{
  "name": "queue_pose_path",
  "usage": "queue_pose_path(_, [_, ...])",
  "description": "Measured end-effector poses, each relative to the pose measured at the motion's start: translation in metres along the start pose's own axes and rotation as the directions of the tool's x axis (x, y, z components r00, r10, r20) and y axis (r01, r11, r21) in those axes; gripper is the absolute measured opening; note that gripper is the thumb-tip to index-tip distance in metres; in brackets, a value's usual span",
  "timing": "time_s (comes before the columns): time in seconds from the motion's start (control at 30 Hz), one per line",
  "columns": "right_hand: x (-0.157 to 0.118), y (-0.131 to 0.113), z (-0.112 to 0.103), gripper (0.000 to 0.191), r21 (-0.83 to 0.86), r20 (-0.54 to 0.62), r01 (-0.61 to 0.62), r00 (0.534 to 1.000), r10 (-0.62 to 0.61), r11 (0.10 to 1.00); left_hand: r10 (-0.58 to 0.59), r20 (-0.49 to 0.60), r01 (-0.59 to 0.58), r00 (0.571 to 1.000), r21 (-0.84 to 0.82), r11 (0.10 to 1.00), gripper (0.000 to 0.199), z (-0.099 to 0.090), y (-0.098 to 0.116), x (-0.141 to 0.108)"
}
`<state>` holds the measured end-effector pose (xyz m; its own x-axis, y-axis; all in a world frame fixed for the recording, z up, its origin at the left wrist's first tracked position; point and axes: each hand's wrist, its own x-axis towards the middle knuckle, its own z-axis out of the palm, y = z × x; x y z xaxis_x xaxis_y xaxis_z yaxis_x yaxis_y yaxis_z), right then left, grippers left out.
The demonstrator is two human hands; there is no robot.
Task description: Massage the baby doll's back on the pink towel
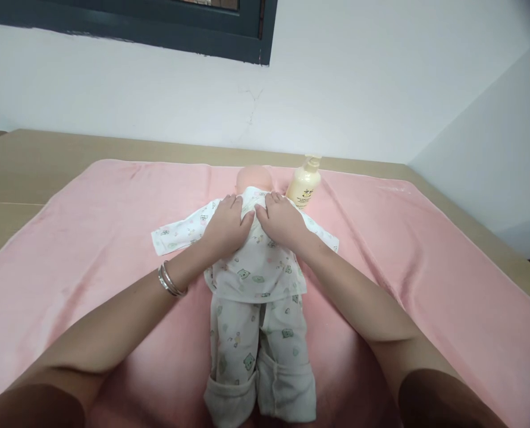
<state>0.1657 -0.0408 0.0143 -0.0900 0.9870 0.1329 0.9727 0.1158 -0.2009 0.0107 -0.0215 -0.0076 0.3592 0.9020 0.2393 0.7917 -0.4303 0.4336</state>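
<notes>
A baby doll (258, 270) in a white top and trousers with small animal prints lies stretched out, its bald head (253, 177) at the far end and its face not visible. My left hand (229, 224) rests flat on the left side of its upper body, near the shoulder. On the opposite shoulder lies my right hand (282, 221), also flat, with the two thumbs pointing towards each other. Neither hand grips anything. The doll's sleeves spread out to both sides, and the trouser cuffs (287, 389) are rolled up.
Under the doll spreads a pink blanket (126, 238) with some creases, over a wooden table (37, 157). A cream pump bottle (304, 183) stands just right of the doll's head. Behind are a white wall and a dark window frame (202, 35).
</notes>
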Motion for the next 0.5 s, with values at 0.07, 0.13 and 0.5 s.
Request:
queue_pose_path(0.07, [-0.008, -0.006, 0.000, 0.061, -0.041, -0.001, 0.015, 1.000, -0.015, 0.999, -0.005, 0.040, 0.007, 0.999, -0.054, 0.999, 0.056, -0.002, -0.005, 0.006])
queue_pose_path(0.13, [-0.017, -0.012, -0.002, 0.061, -0.063, 0.004, 0.038, 0.999, -0.038, 0.997, -0.019, 0.069, 0.026, 0.997, -0.094, 0.995, 0.055, -0.004, -0.008, 0.011])
queue_pose_path(0.5, [0.003, 0.009, -0.005, 0.053, 0.166, 0.051, 0.058, 0.996, -0.067, 0.984, -0.020, 0.005, 0.020, 1.000, -0.067, 0.998, 0.055, -0.001, -0.005, 0.009])
